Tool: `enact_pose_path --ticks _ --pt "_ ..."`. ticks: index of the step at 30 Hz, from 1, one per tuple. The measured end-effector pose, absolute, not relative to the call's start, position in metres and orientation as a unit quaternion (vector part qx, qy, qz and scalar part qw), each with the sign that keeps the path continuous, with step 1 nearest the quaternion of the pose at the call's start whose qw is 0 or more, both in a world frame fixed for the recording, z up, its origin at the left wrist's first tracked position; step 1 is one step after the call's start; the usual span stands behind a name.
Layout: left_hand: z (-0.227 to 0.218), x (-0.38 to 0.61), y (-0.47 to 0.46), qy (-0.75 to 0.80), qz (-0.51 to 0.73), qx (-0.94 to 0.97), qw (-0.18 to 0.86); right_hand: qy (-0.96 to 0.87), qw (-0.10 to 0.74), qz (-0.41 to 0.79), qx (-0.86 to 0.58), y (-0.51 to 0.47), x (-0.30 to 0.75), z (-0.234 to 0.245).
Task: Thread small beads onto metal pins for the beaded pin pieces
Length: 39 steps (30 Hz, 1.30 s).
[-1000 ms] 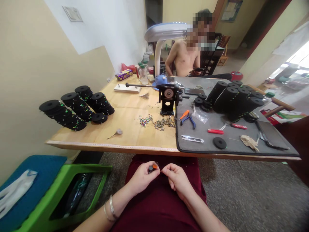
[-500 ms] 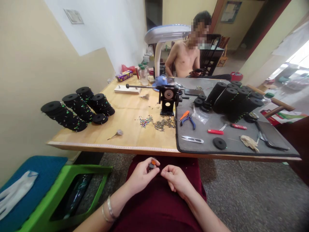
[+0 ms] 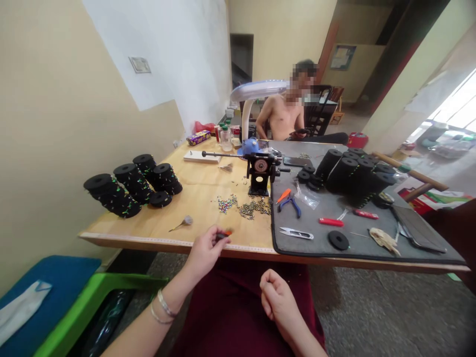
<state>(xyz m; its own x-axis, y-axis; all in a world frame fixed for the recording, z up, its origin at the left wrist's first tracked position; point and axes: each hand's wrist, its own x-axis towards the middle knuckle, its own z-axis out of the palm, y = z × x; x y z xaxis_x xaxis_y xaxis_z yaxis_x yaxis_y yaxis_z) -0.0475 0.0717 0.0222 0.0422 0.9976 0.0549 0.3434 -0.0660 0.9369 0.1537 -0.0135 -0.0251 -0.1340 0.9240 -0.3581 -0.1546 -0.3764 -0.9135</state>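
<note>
My left hand (image 3: 205, 254) is over the table's front edge, its fingers closed on a small dark piece with an orange part (image 3: 225, 234); its exact kind is too small to tell. Above the dark red cloth on my lap is my right hand (image 3: 278, 298), fingers curled and pressed together. Whatever it may hold is hidden. Left of my left hand lies a small bristly tuft on a thin stem (image 3: 183, 223). Behind that hand are small coloured beads (image 3: 226, 203) and a heap of small metal pieces (image 3: 254, 208).
A black hand-cranked machine with a dial (image 3: 259, 173) stands mid-table before a lamp (image 3: 246, 116). Black foam rolls stand left (image 3: 128, 181) and right (image 3: 345, 171). The grey mat (image 3: 256, 248) holds blue pliers (image 3: 292, 204), thread snips (image 3: 296, 233) and a foam disc (image 3: 338, 240). Someone sits behind.
My left hand has moved forward and left from my lap to the table edge, carrying the small piece. My right hand has stayed over my lap, now farther from the left. The view has tilted up.
</note>
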Motion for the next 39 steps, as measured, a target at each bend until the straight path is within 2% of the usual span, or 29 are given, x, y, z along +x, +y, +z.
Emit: enact_pose_path --ticks 5,12,21,27,31,33,36,39 --pt "0.033 -0.057 0.112 0.587 0.391 0.661 0.257 -0.352 0.434 0.652 -0.513 -0.010 0.155 -0.033" --pt "0.040 -0.059 0.126 0.595 0.445 0.630 0.225 -0.332 0.455 0.651 -0.509 -0.009 0.156 -0.036" --pt "0.036 -0.074 0.133 0.520 0.500 0.603 0.341 -0.320 0.454 0.659 -0.508 -0.009 0.155 -0.038" --pt "0.057 -0.085 0.131 0.516 0.525 0.574 0.359 -0.317 0.460 0.660 -0.502 -0.007 0.155 -0.041" --pt "0.071 -0.072 0.101 0.499 0.541 0.506 0.451 -0.298 0.487 0.655 -0.495 -0.007 0.155 -0.031" --pt "0.068 -0.060 0.078 0.495 0.515 0.470 0.519 -0.296 0.497 0.647 -0.497 -0.008 0.154 -0.026" --pt "0.051 -0.038 0.044 0.498 0.407 0.421 0.639 -0.303 0.496 0.635 -0.509 -0.009 0.153 -0.021" --pt "0.030 -0.016 0.019 0.498 0.338 0.411 0.685 -0.320 0.488 0.627 -0.516 -0.011 0.152 -0.019"
